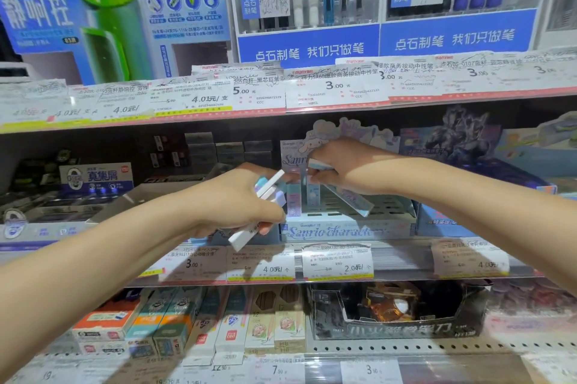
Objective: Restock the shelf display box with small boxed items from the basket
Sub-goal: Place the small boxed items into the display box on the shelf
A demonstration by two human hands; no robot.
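The pastel display box [349, 229] with cartoon lettering sits on the middle shelf, with a slotted white insert inside. My left hand [237, 199] is just left of it and grips a bundle of several small pastel boxes [270, 188]; one white box sticks out below the fist. My right hand [338, 165] reaches into the display box and holds a small light-blue boxed item [320, 164] at its fingertips. Two small boxes [295, 196] stand upright in the insert, and another [352, 199] leans tilted under my right wrist. The basket is not in view.
Price tags [337, 261] line the shelf edge below the display box. An eraser box [96, 177] stands to the left and a dark-printed display [452, 140] to the right. Pencil boxes [224, 321] and a black sharpener box [396, 311] fill the lower shelf; pen racks [309, 5] stand above.
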